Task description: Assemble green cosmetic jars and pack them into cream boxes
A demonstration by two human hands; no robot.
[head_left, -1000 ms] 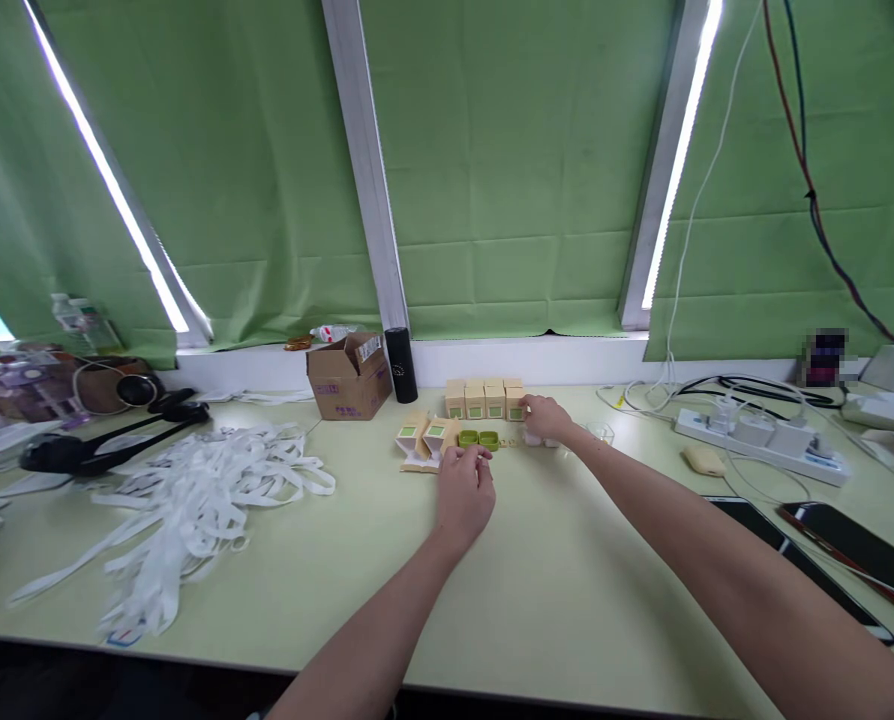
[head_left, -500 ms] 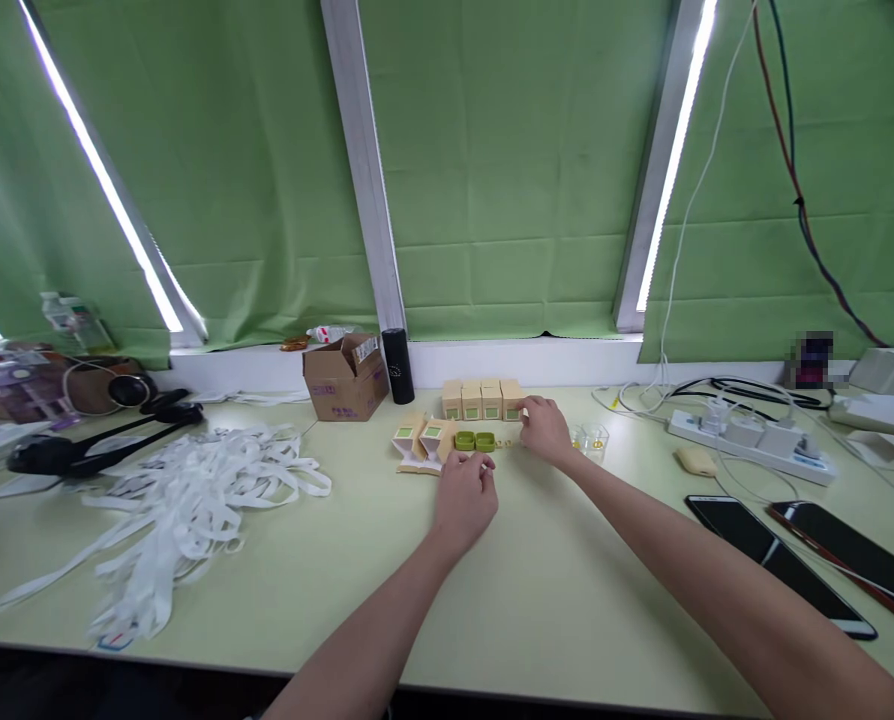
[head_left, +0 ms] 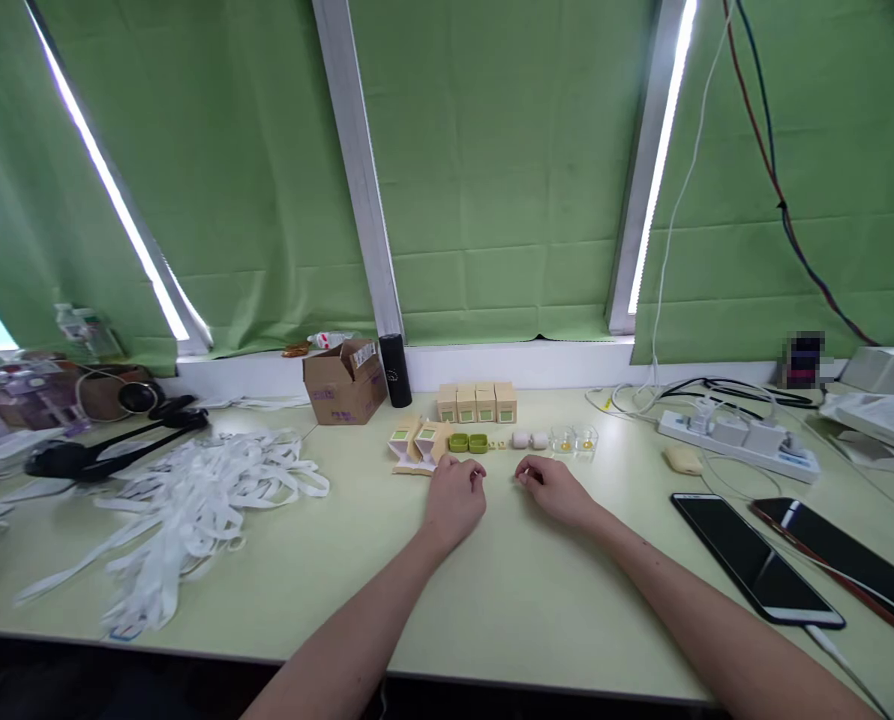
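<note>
Green blinds (head_left: pixel 492 180) hang beyond the table (head_left: pixel 507 610). Head view: left hand (head_left: pixel 454 498) and right hand (head_left: pixel 556 489) curl narrow; I can't tell if they hold anything. Green trays (head_left: pixel 478 444) lie beyond the left, white cylinders (head_left: pixel 521 440) beyond the right. Seemingly a pause; lifting one would call for a fine pinch.

On the left of the pale table (head_left: pixel 507 610) there lies a tangled heap of white straps (head_left: pixel 214 490). Towards the back stand a cardboard box (head_left: pixel 346 392), a black cylinder (head_left: pixel 394 370) and four small boxes (head_left: pixel 486 404) in one row. Before this row are two green containers (head_left: pixel 478 443) and, farther right, two clear cups (head_left: pixel 564 441). On the right lie a white power strip (head_left: pixel 732 452) and two phones (head_left: pixel 758 555).
</note>
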